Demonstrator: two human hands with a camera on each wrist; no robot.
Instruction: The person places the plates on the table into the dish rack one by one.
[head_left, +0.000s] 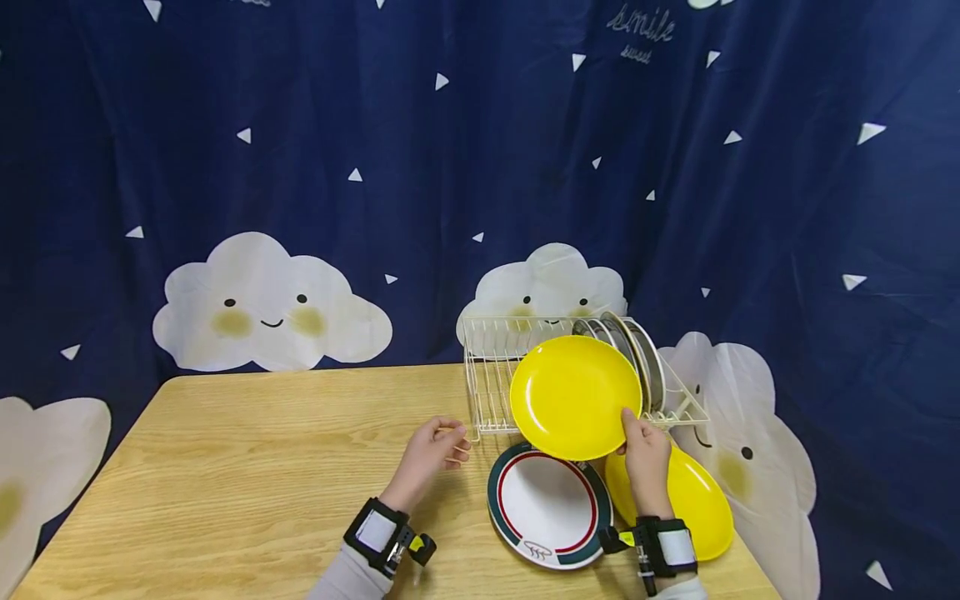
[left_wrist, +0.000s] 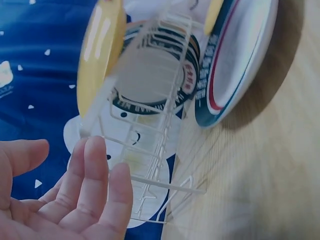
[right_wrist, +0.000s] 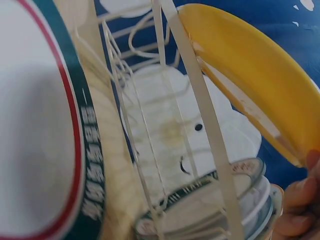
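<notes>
My right hand (head_left: 648,462) pinches the lower right rim of a yellow plate (head_left: 576,398), thumb on its front face. Tilted up, the plate overlaps the front of a white wire dish rack (head_left: 480,392) in the head view. My left hand (head_left: 429,463) holds nothing; it hovers just left of the rack's front corner, fingers loosely bent. In the left wrist view, the fingertips (left_wrist: 95,150) show close to the rack's wire frame. Several plates (head_left: 651,371) stand on edge at the rack's right end, partly hidden by the yellow plate.
On the wooden table (head_left: 285,475), a white plate with a green and red rim (head_left: 546,504) lies in front of the rack. Another yellow plate (head_left: 705,508) lies right of it, partly under my right forearm. A dark blue curtain (head_left: 300,100) hangs behind the table.
</notes>
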